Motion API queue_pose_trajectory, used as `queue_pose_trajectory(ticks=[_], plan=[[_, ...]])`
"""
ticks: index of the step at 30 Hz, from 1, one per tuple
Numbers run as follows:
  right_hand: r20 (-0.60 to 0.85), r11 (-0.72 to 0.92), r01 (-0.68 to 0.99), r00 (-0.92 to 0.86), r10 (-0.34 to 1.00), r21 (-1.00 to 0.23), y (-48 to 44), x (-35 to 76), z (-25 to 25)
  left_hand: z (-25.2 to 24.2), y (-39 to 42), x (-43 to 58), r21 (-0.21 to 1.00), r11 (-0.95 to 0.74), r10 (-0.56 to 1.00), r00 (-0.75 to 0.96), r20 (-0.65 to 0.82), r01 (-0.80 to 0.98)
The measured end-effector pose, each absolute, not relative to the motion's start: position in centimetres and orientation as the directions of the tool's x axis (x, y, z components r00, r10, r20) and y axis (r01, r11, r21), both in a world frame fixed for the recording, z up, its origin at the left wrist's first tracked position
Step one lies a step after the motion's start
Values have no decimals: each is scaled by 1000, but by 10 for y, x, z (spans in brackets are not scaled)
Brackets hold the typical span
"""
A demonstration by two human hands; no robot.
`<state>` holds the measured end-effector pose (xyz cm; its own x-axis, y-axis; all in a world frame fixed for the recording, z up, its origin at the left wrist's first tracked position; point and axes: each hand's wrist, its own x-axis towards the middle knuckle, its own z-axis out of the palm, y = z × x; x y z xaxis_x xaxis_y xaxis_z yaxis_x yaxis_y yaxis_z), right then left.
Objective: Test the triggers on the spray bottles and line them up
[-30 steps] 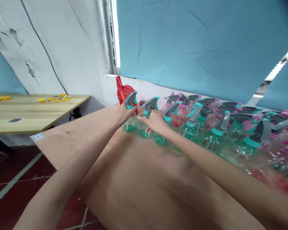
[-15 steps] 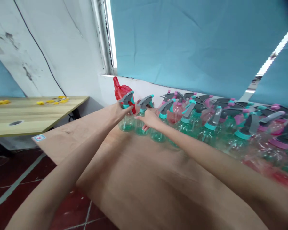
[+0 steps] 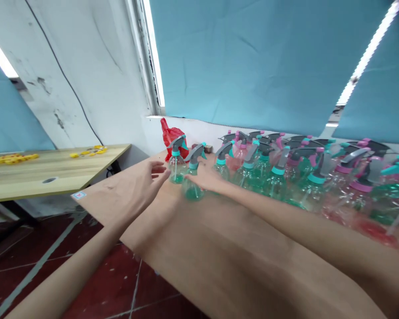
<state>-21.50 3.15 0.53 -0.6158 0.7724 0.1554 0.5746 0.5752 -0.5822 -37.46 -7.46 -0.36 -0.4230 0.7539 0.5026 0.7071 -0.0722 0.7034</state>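
Note:
A clear green spray bottle (image 3: 193, 189) with a grey and turquoise trigger head stands upright on the brown table. My right hand (image 3: 208, 175) wraps round it from the right, thumb across its front; the other fingers are mostly hidden. To its left, another green spray bottle (image 3: 176, 170) stands by itself near a crumpled red plastic bag (image 3: 173, 138). My left hand (image 3: 148, 186) is just left of that bottle, fingers apart and slightly curled, holding nothing. Beyond my right hand is one more green spray bottle (image 3: 221, 167), partly covered.
Rows of green and pink spray bottles (image 3: 275, 184) fill the right of the brown table (image 3: 199, 248) along the wall. A small brown block (image 3: 208, 149) lies at the back. Another table (image 3: 66, 170) at left bears yellow pieces (image 3: 89, 152).
My left hand has let go of the leftmost spray bottle and drawn back to the left, opening. My right hand has closed on the second bottle, which has come slightly nearer to me.

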Motion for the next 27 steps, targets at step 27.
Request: queue_pose_trajectory(ticks=[27], plan=[[574, 723, 528, -451, 684, -446, -49, 105, -65, -12, -34, -44, 821, -499, 843, 374, 386, 279]])
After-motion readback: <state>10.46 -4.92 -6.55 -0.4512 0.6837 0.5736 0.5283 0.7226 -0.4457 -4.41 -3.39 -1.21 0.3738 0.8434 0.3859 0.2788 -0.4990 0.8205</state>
